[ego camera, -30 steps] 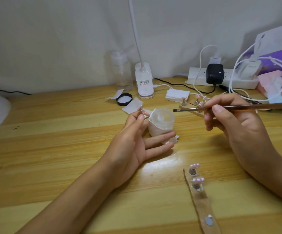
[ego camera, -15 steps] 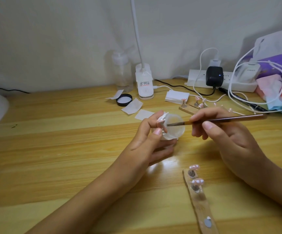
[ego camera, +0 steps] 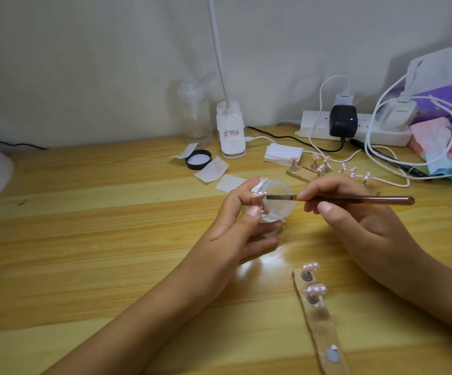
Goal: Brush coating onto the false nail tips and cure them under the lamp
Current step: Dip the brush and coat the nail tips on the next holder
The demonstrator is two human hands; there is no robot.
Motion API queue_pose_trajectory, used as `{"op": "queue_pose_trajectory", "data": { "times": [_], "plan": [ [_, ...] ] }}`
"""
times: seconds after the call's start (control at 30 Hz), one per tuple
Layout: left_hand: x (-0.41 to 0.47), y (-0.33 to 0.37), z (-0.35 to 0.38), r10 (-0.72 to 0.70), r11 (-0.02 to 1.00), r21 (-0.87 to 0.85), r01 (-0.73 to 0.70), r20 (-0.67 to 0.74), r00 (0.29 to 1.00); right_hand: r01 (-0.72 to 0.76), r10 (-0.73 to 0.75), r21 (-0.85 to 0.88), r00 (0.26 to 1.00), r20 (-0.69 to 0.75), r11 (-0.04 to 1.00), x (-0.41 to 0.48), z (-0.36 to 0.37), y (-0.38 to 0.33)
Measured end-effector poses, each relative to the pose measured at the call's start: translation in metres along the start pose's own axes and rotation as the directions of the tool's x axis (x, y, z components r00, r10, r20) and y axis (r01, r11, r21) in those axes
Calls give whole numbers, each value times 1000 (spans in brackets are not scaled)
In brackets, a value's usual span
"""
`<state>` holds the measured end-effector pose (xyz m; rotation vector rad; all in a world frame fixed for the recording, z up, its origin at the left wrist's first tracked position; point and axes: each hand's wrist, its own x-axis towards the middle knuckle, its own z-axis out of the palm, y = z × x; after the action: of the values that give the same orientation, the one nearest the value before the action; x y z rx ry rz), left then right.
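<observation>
Our left hand [ego camera: 235, 234] pinching a nail tip [ego camera: 257, 195], our right hand [ego camera: 355, 226] gripping the brush [ego camera: 355, 199], bristles at the tip

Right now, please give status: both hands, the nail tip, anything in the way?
Left hand pinches the mounted nail tip. Right hand holds brush, bristles at the tip. Clear jar just behind, nothing in between.

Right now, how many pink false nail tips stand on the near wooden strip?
2 on the wooden strip: one pink nail tip at its far end, another nearer; none seems hidden.
</observation>
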<state>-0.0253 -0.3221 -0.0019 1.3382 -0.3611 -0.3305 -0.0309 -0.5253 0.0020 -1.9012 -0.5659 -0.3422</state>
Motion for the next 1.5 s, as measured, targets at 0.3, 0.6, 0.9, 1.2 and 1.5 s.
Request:
{"op": "queue_pose_trajectory", "data": {
  "times": [0.3, 0.6, 0.9, 1.2, 1.5],
  "plan": [
    [2, -1, -3, -34, 994, -108, 32, -12, 999, -42, 42, 72, 999, 8, 996, 1, -1, 3],
    [5, 5, -12, -126, 932, -340, 125, 21, 992, -135, 215, 336, 953, -213, 932, 10, -8, 10],
    [6, 4, -15, -156, 897, -415, 154, 27, 987, -73, 161, 328, 955, -251, 942, 10, -8, 7],
    [7, 6, -16, -193, 898, -401, 180, 8, 981, -24, 29, 101, 998, -50, 995, 2, -3, -5],
    [6, 11, -12, -183, 895, -416, 163, -9, 983, 7, -2, 90, 998, -63, 996, 1, -3, -10]
  ]
}}
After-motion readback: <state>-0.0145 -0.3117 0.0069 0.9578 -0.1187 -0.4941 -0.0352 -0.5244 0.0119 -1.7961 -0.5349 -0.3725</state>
